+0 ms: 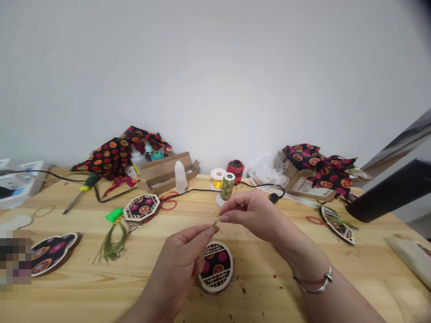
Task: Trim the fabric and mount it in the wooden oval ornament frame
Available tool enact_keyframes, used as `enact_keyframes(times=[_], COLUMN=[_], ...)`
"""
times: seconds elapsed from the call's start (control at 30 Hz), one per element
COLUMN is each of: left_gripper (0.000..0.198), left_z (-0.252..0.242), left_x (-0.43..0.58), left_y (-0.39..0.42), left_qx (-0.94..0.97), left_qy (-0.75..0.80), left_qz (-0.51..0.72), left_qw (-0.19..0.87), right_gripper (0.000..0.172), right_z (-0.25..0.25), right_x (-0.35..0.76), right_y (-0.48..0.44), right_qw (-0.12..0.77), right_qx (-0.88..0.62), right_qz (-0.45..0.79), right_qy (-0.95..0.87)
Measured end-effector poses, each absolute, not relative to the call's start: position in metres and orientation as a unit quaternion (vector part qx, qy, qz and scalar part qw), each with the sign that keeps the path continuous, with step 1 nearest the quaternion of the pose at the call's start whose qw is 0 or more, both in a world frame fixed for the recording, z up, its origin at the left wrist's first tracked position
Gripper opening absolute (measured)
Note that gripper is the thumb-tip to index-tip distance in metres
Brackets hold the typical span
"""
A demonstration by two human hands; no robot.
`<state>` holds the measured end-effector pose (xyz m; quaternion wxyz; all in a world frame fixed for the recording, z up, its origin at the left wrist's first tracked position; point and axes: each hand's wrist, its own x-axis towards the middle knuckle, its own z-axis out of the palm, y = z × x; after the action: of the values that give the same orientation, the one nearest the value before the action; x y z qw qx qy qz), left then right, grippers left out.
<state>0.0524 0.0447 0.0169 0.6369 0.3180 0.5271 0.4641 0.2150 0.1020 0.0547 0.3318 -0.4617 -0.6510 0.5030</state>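
My left hand is closed in a pinch on a small olive-green strand bundle, whose tip shows above the thumb. My right hand pinches at the top of that bundle; what its fingertips hold is too small to make out. Under my left hand lies a round fabric piece with a pale lattice frame, partly covered by the fingers. Just behind my right hand stands an olive-green thread spool. A silver bracelet circles my right wrist.
Yellow and red spools, a white bottle and a cardboard box stand behind. Left are an octagonal piece, a green tassel and a screwdriver. A black cylindrical object slants in at right.
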Motion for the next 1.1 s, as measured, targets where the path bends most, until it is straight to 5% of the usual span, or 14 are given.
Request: enact_keyframes(times=[0.67, 0.87, 1.1], left_gripper=[0.026, 0.027, 0.024], left_z=[0.020, 0.023, 0.023], left_x=[0.052, 0.052, 0.052], left_y=[0.045, 0.045, 0.046], left_qx=[0.302, 0.297, 0.284], left_qy=[0.514, 0.515, 0.515], left_qz=[0.471, 0.479, 0.485], left_qw=[0.650, 0.646, 0.647], right_gripper=[0.016, 0.035, 0.024], right_z=[0.064, 0.063, 0.058], right_x=[0.213, 0.213, 0.212], right_y=[0.097, 0.102, 0.104], right_qw=[0.263, 0.325, 0.393], right_qx=[-0.461, -0.464, -0.518], right_qz=[0.386, 0.349, 0.345], right_qy=[-0.754, -0.746, -0.677])
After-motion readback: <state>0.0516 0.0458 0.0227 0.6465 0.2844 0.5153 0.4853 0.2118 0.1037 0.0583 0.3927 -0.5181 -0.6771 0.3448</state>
